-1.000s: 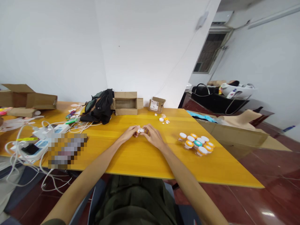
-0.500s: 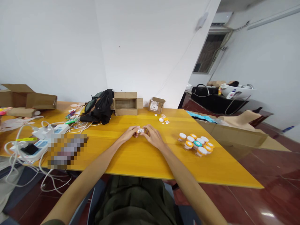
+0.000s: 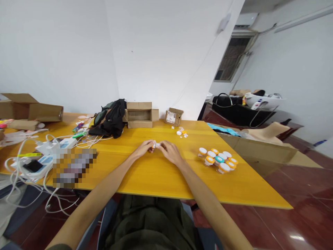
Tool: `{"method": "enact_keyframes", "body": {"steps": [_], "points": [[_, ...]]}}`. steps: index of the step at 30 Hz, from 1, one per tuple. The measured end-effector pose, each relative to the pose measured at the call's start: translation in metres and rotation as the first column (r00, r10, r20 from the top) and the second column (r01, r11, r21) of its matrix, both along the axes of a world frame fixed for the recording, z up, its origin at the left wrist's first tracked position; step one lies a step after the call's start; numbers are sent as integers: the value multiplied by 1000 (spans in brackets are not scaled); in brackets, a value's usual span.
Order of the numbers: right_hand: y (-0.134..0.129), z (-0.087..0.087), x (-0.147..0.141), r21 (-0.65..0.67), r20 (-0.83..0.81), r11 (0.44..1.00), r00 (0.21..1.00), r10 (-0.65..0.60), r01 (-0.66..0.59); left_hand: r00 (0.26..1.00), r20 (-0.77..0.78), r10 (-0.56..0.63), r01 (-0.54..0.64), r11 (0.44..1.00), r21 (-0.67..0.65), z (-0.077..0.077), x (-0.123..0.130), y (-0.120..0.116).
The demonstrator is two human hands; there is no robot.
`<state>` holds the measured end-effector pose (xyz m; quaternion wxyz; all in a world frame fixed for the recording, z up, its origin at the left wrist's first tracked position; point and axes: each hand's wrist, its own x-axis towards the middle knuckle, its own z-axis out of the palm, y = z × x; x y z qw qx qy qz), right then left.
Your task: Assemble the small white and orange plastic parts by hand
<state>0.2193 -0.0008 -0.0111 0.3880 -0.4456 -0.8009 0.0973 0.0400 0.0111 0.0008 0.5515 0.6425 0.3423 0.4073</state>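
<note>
Between my hands, above the middle of the yellow table, is a small container [image 3: 157, 145] with a white printed label and a bit of orange by my left fingers. My left hand [image 3: 147, 147] is closed on its left end. The fingers of my right hand [image 3: 168, 150] are curled around its right end. Most of the container is hidden by my fingers. To the right of my hands stands a group of clear jars [image 3: 224, 168] with white, orange and teal lids. Beyond my hands lie small white and orange pieces [image 3: 179, 133].
At the back sit an open cardboard box [image 3: 140, 124], a smaller box [image 3: 173, 117] and a black bag [image 3: 111, 121]. On the left are power strips [image 3: 44, 166] with tangled white cables, a pixelated object [image 3: 75, 168] and another carton [image 3: 45, 113]. The table's right edge slants past the jars.
The labelled container has turned slightly between my fingers, and my right fingers have shifted their grip and closed in a little. The jars and boxes stay where they were.
</note>
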Motion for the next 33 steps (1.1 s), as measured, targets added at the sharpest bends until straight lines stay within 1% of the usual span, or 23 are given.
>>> {"method": "enact_keyframes", "body": {"steps": [5,8,11,16,20,25,30,33], "points": [[2,-1,0,-28,-6,999,1000,-17,16,999,20,-31,31,999,32,0,0,1],[1,0,-1,-61,-25,998,1000,-17,16,1000,3,-27,27,999,39,0,-1,1],[1,1,-1,-81,-82,997,997,8,-15,1000,-14,-11,12,999,43,0,-1,1],[0,1,-2,-105,-179,992,983,44,-63,1000,1,23,-23,999,26,1,0,0],[1,0,-4,-112,-230,990,972,52,-80,1000,19,20,-21,999,27,2,0,0],[2,-2,-3,-66,-236,993,968,83,-101,1000,2,21,-21,1000,21,2,-1,1],[0,-2,-1,27,-164,991,978,132,-129,999,27,22,-21,999,-25,2,0,0],[-1,-2,-1,53,-145,990,979,141,-134,999,37,21,-20,999,-33,3,0,-1]]}}
